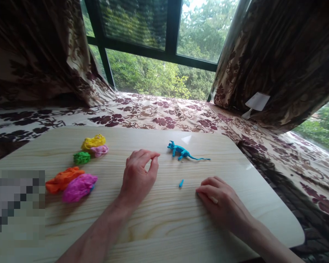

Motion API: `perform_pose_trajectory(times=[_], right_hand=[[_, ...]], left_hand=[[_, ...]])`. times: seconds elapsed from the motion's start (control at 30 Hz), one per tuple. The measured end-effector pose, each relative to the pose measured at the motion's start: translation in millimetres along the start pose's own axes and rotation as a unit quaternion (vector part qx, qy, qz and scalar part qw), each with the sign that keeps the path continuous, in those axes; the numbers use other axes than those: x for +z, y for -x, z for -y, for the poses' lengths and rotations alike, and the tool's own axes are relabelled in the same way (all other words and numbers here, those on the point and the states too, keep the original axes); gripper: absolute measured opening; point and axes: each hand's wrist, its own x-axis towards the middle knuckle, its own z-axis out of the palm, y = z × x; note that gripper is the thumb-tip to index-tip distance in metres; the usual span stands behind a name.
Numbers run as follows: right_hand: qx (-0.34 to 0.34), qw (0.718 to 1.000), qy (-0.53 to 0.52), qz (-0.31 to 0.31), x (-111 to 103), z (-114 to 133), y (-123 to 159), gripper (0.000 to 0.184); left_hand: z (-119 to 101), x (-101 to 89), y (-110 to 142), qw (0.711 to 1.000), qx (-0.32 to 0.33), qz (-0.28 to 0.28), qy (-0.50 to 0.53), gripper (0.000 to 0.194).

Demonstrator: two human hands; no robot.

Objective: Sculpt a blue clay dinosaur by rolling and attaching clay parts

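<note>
1 blue animal figure (180, 151) | 1 blue piece (181, 183) | 2 hands (138, 171)

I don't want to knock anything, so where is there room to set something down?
On the table, there's room between left arm and right arm, nearer than the small blue piece; beyond the left hand, between the yellow clump and the blue figure; and right of the figure's tail. It's crowded at left, among the coloured clumps.

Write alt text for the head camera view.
A blue, long-tailed animal figurine rests on a pale table; a small blue piece lies nearer, between a person's left hand and right hand. Crumpled, colourful lumps lie at left.
</note>
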Motion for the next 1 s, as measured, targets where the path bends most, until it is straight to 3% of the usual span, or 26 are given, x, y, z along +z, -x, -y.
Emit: perform_pose_trajectory(times=[0.17, 0.43, 0.6, 0.8, 1.0], right_hand=[[0.036, 0.999, 0.002, -0.031, -1, -13, -4, 0.013], [-0.033, 0.992, 0.119, 0.008, -2, 1, 19, 0.041], [-0.006, 0.991, 0.137, 0.002, -2, -4, 13, 0.047], [0.021, 0.994, 0.110, 0.004, -5, -3, 16, 0.024], [0.076, 0.995, 0.063, -0.003, -6, -12, -11, 0.011]], left_hand=[[2, -0.1, 1, 1.000, -0.002, 0.003, -0.002, 0.016], [-1, 1.1, 1, 1.000, 0.000, 0.008, 0.014, 0.016], [-1, 2.6, 3, 1.000, 0.003, 0.007, 0.014, 0.014], [0, 3.8, 2, 1.000, 0.000, 0.019, 0.009, 0.016], [0, 5.4, 3, 1.000, 0.004, 0.022, 0.011, 0.015]])
